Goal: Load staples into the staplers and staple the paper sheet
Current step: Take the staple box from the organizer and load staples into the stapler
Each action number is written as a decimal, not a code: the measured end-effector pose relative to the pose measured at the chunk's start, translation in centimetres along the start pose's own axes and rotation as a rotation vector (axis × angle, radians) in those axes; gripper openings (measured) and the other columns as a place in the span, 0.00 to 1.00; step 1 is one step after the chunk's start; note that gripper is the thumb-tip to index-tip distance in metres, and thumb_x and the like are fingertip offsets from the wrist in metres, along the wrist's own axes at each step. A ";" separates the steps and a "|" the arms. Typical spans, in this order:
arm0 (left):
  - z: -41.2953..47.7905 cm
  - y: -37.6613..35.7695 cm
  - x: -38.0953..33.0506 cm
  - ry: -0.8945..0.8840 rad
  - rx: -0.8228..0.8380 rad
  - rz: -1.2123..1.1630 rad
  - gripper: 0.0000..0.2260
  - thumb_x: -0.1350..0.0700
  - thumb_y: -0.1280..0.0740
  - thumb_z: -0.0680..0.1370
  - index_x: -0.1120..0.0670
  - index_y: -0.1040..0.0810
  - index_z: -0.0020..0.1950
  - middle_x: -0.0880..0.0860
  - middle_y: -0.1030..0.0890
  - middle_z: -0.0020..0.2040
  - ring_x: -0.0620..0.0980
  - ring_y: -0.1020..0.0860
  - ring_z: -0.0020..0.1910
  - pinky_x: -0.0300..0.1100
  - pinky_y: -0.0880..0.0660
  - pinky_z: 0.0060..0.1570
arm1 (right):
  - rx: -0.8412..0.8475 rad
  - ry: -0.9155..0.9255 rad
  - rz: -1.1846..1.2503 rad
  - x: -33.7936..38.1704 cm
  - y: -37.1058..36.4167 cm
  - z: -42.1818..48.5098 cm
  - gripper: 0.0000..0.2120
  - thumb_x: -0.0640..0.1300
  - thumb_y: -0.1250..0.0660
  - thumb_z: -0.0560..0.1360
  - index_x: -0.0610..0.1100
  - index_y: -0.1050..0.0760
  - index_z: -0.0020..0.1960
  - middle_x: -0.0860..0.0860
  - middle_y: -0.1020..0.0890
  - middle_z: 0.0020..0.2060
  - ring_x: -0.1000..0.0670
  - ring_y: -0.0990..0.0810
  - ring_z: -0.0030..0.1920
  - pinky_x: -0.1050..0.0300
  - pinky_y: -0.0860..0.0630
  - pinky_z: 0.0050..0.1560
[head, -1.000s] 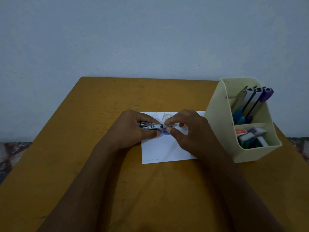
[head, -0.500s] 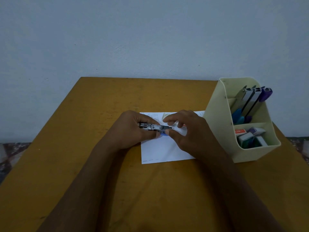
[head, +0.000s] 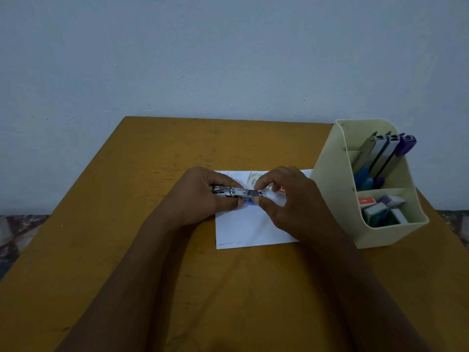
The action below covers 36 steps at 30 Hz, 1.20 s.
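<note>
Stapler (head: pixel 236 192): held over paper sheet (head: pixel 243 229) on table (head: pixel 152 250), clamped at rear in left grip (head: pixel 203 196), pinched at front by right grip (head: pixel 291 201). Could have jammed or spilled staples through crooked seating.

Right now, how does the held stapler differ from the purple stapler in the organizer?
The held stapler lies level above the paper sheet, gripped by the left hand and right hand; the purple stapler stands tilted in the organizer's back compartment, untouched. The held stapler shows blue plastic, the other purple. Both show silver metal.
</note>
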State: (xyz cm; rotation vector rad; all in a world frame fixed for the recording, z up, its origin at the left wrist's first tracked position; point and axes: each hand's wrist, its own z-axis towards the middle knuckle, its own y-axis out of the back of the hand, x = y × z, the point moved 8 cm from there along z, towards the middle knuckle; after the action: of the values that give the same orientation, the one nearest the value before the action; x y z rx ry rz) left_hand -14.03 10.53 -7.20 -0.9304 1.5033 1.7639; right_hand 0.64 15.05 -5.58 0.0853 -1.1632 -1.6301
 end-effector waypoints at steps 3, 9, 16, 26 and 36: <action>0.1 0.1 0.1 0.001 -0.007 0.012 0.09 0.57 0.24 0.68 0.49 0.14 0.48 0.44 0.16 0.39 0.39 0.22 0.33 0.29 0.30 0.31 | -0.006 -0.005 -0.001 0.0 0.1 0.0 0.08 0.46 0.31 0.66 0.45 0.23 0.44 0.55 0.22 0.42 0.61 0.34 0.41 0.75 0.37 0.45; 0.0 0.1 0.0 -0.007 -0.012 0.014 0.09 0.57 0.24 0.69 0.50 0.14 0.48 0.45 0.15 0.40 0.42 0.21 0.34 0.31 0.28 0.32 | -0.024 0.014 -0.036 0.0 0.1 0.0 0.09 0.48 0.30 0.67 0.46 0.21 0.45 0.52 0.20 0.42 0.61 0.34 0.43 0.71 0.39 0.43; 0.1 0.3 0.1 -0.004 -0.054 -0.018 0.09 0.58 0.24 0.69 0.49 0.14 0.47 0.43 0.15 0.41 0.44 0.19 0.37 0.32 0.26 0.33 | -0.078 0.011 -0.080 0.3 0.6 0.0 0.08 0.48 0.30 0.66 0.45 0.21 0.44 0.51 0.19 0.42 0.57 0.31 0.45 0.71 0.39 0.43; 0.3 0.4 0.1 -0.040 -0.100 0.030 0.11 0.59 0.24 0.69 0.50 0.15 0.50 0.45 0.15 0.45 0.42 0.19 0.40 0.36 0.22 0.40 | -0.118 -0.010 -0.135 0.3 0.7 0.0 0.09 0.48 0.31 0.68 0.45 0.20 0.45 0.50 0.18 0.43 0.53 0.27 0.45 0.66 0.35 0.47; 0.3 0.7 -0.3 -0.096 -0.155 0.113 0.11 0.58 0.24 0.69 0.48 0.16 0.51 0.42 0.18 0.44 0.37 0.21 0.43 0.26 0.27 0.37 | -0.204 -0.091 -0.156 -0.3 0.8 -0.3 0.06 0.47 0.32 0.67 0.45 0.21 0.40 0.50 0.19 0.40 0.58 0.32 0.42 0.69 0.40 0.45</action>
State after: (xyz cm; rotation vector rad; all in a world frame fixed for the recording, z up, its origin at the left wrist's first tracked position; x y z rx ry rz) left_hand -14.45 10.71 -6.59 -0.8369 1.3986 2.0002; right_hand 1.53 15.14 -5.29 -0.0304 -1.0736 -1.8999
